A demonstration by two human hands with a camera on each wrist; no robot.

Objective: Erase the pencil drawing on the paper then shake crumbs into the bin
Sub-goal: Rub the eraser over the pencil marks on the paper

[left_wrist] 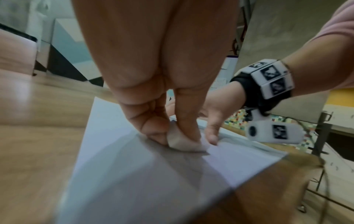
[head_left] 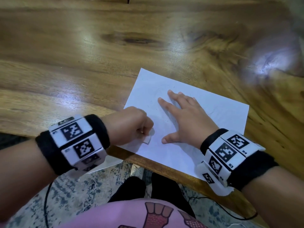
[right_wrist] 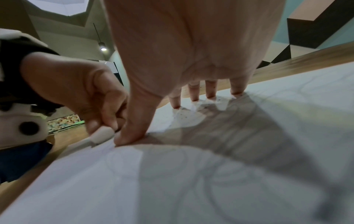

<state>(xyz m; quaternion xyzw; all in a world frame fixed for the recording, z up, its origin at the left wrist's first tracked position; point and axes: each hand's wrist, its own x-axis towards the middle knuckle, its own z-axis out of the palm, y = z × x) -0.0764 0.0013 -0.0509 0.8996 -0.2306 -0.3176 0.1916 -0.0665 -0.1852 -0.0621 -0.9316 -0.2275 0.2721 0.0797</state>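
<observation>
A white sheet of paper [head_left: 212, 122] lies at the near edge of the wooden table [head_left: 82, 66], with faint pencil curves [right_wrist: 220, 174] on it. My left hand [head_left: 131, 127] pinches a small white eraser [head_left: 148, 139] between thumb and fingers, its tip pressed on the paper near the sheet's left part. The eraser [left_wrist: 184, 142] touches the sheet [left_wrist: 134, 174] in the left wrist view. My right hand [head_left: 182, 117] lies flat on the paper with fingers spread, its thumb [right_wrist: 132, 133] close beside the eraser [right_wrist: 101, 134]. Dark crumbs [right_wrist: 184, 115] speckle the paper near the right fingertips.
The table stretches bare to the far side and left. Its front edge [head_left: 164, 163] runs under my wrists. Below it are a patterned floor [head_left: 74, 186], black cables [head_left: 47, 199] and my pink shirt [head_left: 128, 214]. No bin is in view.
</observation>
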